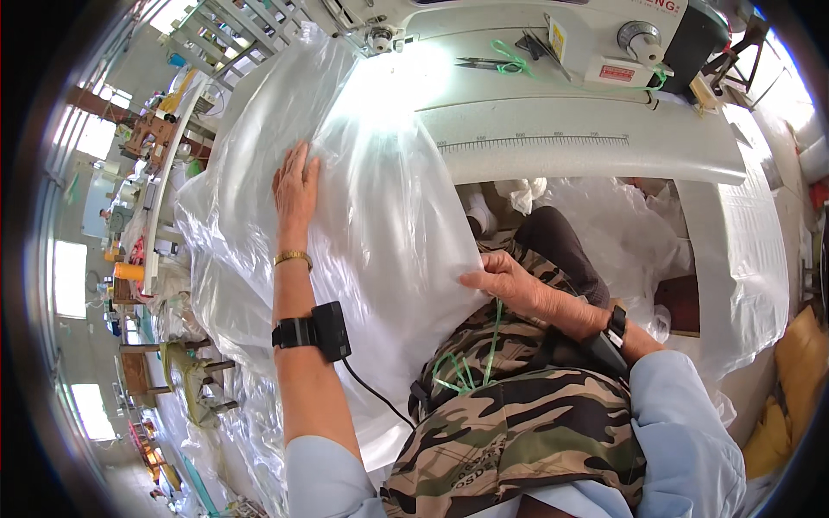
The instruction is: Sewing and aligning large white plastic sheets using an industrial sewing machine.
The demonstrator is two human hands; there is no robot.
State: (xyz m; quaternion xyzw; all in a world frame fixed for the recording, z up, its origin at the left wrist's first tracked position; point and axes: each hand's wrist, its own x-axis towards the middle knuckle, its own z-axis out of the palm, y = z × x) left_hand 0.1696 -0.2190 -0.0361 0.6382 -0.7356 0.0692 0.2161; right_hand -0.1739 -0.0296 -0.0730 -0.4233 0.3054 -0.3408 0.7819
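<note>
A large sheet of clear plastic film [389, 224] runs from under the lit needle area of a sewing machine [596, 43] down toward my lap. My left hand [296, 190] lies flat on the film, left of the lamp's glare, fingers stretched out. Lower and to the right, my right hand [509, 285] pinches the film's right edge between thumb and fingers. Glare hides the needle and the film right beneath it.
Thread snips [484, 64] with green string [511, 57] lie on the machine bed, above a printed ruler scale [535, 139]. More crumpled film [604, 224] sits below the table at right. Green string [458, 375] hangs over my camouflage apron [535, 423].
</note>
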